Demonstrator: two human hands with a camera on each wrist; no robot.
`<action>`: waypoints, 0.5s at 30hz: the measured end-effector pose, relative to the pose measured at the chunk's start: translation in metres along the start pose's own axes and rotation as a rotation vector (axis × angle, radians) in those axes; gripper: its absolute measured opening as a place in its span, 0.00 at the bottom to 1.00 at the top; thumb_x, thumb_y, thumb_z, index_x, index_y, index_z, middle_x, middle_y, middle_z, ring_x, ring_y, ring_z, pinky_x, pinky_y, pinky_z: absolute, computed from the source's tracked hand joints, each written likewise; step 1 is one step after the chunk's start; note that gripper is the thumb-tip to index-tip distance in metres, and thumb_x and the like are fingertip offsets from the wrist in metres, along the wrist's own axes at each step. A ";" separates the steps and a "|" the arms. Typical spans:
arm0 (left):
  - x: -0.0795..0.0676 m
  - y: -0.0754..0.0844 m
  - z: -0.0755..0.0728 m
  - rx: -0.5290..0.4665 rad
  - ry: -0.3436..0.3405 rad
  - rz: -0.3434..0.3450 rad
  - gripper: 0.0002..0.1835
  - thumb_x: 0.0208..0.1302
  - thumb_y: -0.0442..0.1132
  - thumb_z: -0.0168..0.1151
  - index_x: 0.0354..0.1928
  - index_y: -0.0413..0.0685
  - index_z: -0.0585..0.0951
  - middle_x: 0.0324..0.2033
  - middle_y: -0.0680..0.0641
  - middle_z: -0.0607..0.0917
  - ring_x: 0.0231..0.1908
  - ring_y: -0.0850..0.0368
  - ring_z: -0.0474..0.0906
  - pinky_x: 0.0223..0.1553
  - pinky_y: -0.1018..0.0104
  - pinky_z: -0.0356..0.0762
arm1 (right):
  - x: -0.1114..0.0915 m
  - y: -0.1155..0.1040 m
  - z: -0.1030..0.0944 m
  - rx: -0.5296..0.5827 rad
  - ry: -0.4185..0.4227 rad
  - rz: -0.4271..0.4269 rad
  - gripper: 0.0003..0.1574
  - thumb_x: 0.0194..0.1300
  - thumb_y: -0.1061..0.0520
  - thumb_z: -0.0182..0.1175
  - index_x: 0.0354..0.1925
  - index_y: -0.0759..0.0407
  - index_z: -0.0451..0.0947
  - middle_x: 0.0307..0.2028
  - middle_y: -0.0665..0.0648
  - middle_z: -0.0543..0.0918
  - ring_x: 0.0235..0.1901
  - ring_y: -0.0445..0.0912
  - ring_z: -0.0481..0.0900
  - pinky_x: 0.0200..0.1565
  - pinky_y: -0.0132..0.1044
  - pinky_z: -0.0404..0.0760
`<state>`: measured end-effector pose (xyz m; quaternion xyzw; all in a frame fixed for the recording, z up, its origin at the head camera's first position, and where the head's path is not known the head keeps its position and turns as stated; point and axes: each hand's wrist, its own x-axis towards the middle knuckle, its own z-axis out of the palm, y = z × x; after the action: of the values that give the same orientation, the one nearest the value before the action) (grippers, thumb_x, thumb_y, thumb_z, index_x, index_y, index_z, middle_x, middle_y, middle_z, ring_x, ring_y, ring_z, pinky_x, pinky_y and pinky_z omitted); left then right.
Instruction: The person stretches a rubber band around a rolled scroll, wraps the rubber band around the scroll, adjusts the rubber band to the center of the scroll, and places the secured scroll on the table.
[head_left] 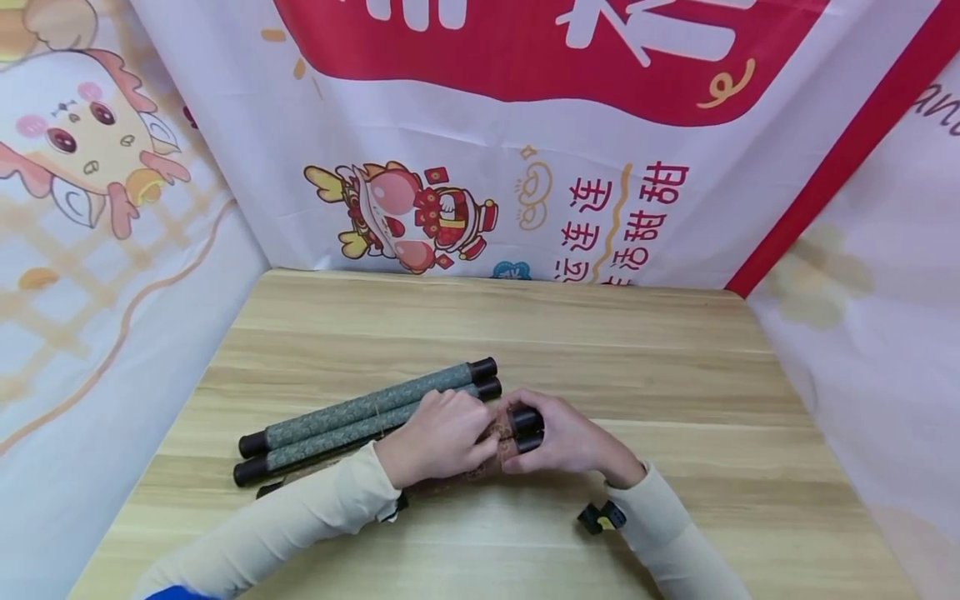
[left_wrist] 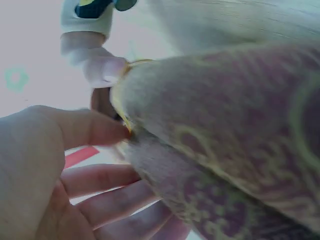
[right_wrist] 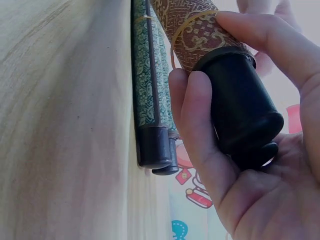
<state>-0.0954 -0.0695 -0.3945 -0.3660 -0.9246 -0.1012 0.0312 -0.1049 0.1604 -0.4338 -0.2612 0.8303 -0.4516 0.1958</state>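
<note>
A brown, gold-patterned scroll, rolled from both ends into two joined rolls, has black end knobs. My right hand holds it at the knob end, with fingers and thumb curled round it. A thin yellow rubber band circles the scroll near the knobs, under the right fingertips. My left hand is at the same end; in the left wrist view its thumb and fingers pinch at the band. Beside them lies a green-patterned scroll with dark knobs, also banded. The left forearm hides much of the brown scroll.
The wood-grain table carries the scrolls left of its middle. A printed white and red cloth hangs behind it, with printed sheets at both sides. A small black device is at the right wrist.
</note>
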 end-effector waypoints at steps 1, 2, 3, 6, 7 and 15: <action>0.001 0.001 -0.001 0.010 0.010 -0.001 0.21 0.66 0.48 0.63 0.17 0.59 0.67 0.13 0.59 0.69 0.14 0.60 0.65 0.11 0.65 0.58 | 0.000 0.000 0.000 -0.003 -0.001 0.000 0.41 0.51 0.48 0.83 0.61 0.40 0.76 0.50 0.46 0.84 0.46 0.44 0.84 0.49 0.38 0.84; 0.001 0.001 -0.001 0.012 0.022 0.003 0.20 0.67 0.47 0.63 0.17 0.59 0.68 0.13 0.59 0.69 0.14 0.61 0.65 0.11 0.66 0.58 | 0.000 0.000 0.001 -0.006 0.001 -0.004 0.42 0.51 0.48 0.83 0.62 0.41 0.76 0.49 0.46 0.84 0.46 0.44 0.84 0.49 0.38 0.84; 0.002 0.001 -0.001 0.008 0.033 0.007 0.19 0.67 0.46 0.63 0.18 0.60 0.70 0.13 0.59 0.70 0.14 0.61 0.65 0.11 0.67 0.57 | 0.001 0.000 0.001 -0.010 0.001 -0.006 0.42 0.51 0.48 0.83 0.62 0.42 0.76 0.49 0.46 0.85 0.46 0.44 0.84 0.49 0.38 0.85; 0.006 0.000 0.000 -0.034 0.069 0.005 0.15 0.69 0.47 0.64 0.22 0.61 0.77 0.13 0.61 0.71 0.14 0.64 0.65 0.11 0.69 0.58 | 0.002 0.001 0.003 -0.020 -0.003 -0.012 0.44 0.51 0.48 0.83 0.64 0.42 0.76 0.50 0.45 0.85 0.46 0.44 0.84 0.49 0.38 0.85; 0.006 -0.001 0.000 -0.048 0.073 0.001 0.15 0.70 0.50 0.64 0.23 0.61 0.79 0.13 0.61 0.71 0.14 0.64 0.66 0.12 0.69 0.58 | 0.002 0.001 0.003 -0.022 -0.003 -0.014 0.44 0.51 0.47 0.83 0.64 0.43 0.76 0.49 0.45 0.85 0.45 0.43 0.84 0.49 0.38 0.85; 0.004 0.002 -0.002 -0.009 0.074 0.009 0.18 0.72 0.53 0.66 0.22 0.61 0.78 0.14 0.60 0.73 0.14 0.63 0.68 0.11 0.67 0.58 | 0.003 0.000 0.005 -0.028 0.001 -0.011 0.43 0.51 0.48 0.83 0.63 0.43 0.76 0.49 0.45 0.85 0.46 0.41 0.84 0.51 0.40 0.85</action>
<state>-0.0969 -0.0651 -0.3920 -0.3662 -0.9207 -0.1188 0.0642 -0.1041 0.1548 -0.4365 -0.2681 0.8353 -0.4412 0.1893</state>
